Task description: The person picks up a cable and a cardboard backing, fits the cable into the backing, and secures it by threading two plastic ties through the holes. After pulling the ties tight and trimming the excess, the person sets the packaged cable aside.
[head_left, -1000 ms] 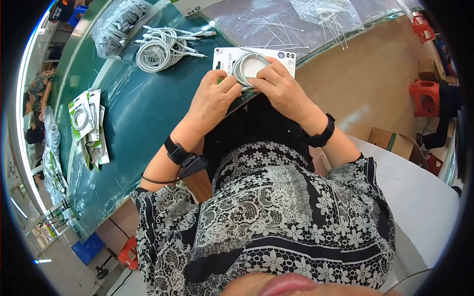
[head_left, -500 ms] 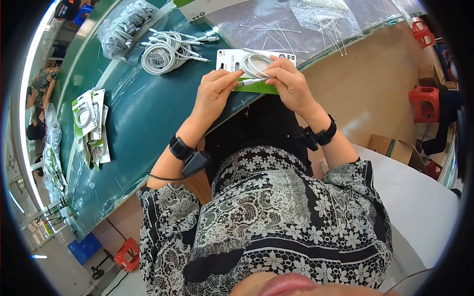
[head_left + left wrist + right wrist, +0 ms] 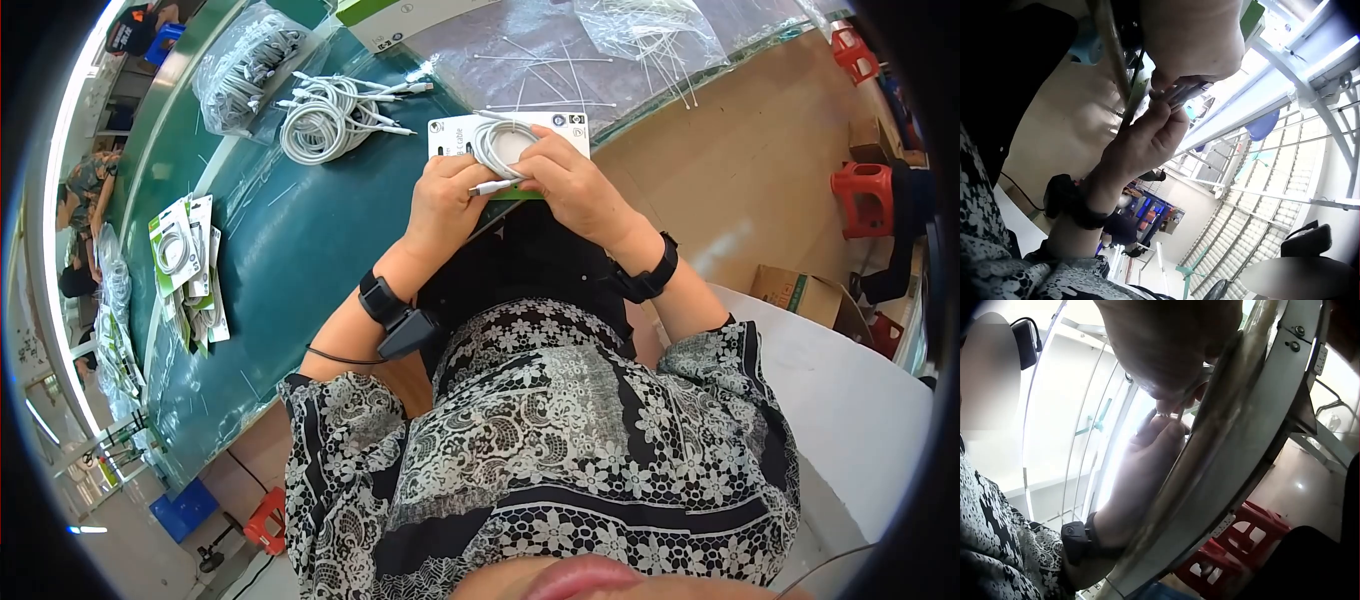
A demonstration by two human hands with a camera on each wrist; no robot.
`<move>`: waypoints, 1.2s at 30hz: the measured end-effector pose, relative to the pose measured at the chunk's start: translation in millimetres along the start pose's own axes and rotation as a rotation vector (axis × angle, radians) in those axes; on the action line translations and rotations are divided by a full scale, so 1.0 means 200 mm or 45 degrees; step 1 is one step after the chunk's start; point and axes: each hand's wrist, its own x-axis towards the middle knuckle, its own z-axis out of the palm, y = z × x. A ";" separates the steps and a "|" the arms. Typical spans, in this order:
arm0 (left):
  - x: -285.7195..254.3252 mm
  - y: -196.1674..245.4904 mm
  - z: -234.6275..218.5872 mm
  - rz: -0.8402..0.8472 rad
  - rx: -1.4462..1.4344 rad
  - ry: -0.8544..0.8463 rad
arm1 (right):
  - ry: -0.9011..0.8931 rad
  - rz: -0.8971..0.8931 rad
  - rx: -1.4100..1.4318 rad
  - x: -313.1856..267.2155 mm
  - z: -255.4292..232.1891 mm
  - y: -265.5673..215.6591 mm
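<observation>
A coiled white USB-C cable (image 3: 490, 150) lies against a white and green packaging card (image 3: 573, 147) at the table's near edge. My left hand (image 3: 440, 202) is at the coil's left side, its fingers bent and pinching the cable near a plug (image 3: 487, 188) that points to the lower left. From the right, my right hand (image 3: 572, 190) grips the lower right of the coil with thumb and fingers. In the left wrist view the right hand (image 3: 1144, 140) meets the left at the cable; the right wrist view shows the left hand (image 3: 1150, 453) pinching there too.
Carded cables (image 3: 190, 270) are piled at the left of the green table (image 3: 300, 215). Loose coiled cables (image 3: 325, 120) and a bag of cables (image 3: 245, 70) lie farther back. White ties (image 3: 545, 65) are scattered beside a plastic bag (image 3: 650, 30). A box (image 3: 400, 22) stands at the back.
The cable's plug has swung from over the card's lower edge to the lower left. My left fingers have moved from resting flat near the coil to bending around the cable.
</observation>
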 end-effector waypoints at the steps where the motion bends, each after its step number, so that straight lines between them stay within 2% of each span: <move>1: 0.00 -0.01 0.00 -0.018 -0.065 -0.007 | -0.015 0.002 -0.008 0.00 0.00 0.00; 6: 0.00 -0.03 -0.02 -0.058 -0.112 -0.093 | -0.035 -0.005 -0.050 0.00 0.00 0.00; 17: 0.02 -0.09 -0.09 0.002 -0.256 -0.336 | -0.071 -0.036 -0.076 0.00 0.00 0.00; 22: 0.03 -0.10 -0.10 0.067 -0.288 -0.378 | -0.060 -0.058 -0.022 0.00 -0.02 0.00; 25: -0.02 -0.08 -0.07 -0.186 -0.369 -0.165 | 0.028 0.059 0.069 -0.01 -0.01 0.03; 26: -0.03 -0.04 -0.08 -0.182 -0.362 -0.156 | 0.028 0.047 0.068 -0.01 -0.02 0.02; 29: -0.07 0.06 -0.15 -0.381 -0.349 0.416 | 0.237 0.249 0.267 0.00 -0.06 0.02; 30: -0.14 0.11 -0.16 -0.380 -0.346 0.427 | 0.231 0.239 0.268 0.00 -0.08 0.01; 32: -0.26 0.19 -0.18 -0.787 -0.743 -0.151 | 0.317 0.170 0.246 0.02 -0.11 0.01; 33: -0.26 0.21 -0.15 -0.782 -0.735 -0.134 | 0.363 0.132 0.240 0.04 -0.12 0.00; 35: -0.27 0.27 -0.06 -0.882 -1.697 -0.154 | 0.321 0.022 0.209 0.07 -0.13 -0.06; 36: -0.24 0.28 -0.06 -0.879 -1.685 -0.132 | 0.291 -0.071 0.166 0.09 -0.13 -0.09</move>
